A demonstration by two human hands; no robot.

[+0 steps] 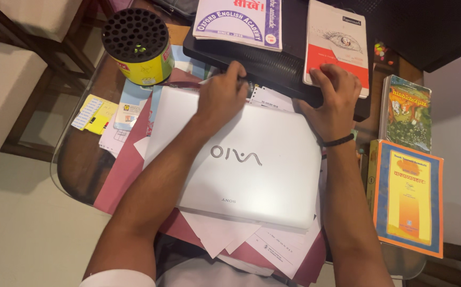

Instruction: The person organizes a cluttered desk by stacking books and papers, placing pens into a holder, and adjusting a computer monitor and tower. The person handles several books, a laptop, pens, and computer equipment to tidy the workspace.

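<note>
Closed white laptop lies mid-table on loose white papers and a maroon folder, lid shut. Left hand rests at the laptop's far edge, fingers curled, fingertips touching the near edge of a black flat device just beyond; cannot tell if it really grips anything. Right hand sits at the laptop's far right corner, fingers bent over the black device's edge, touching a white-and-red book lying on it; black band on the wrist. Another booklet, white with purple, also lies on the device, far left of the red one. Yellow cylindrical holder with black perforated top stands far left. Orange-yellow book and green-covered book lie right. Glass table.
</note>
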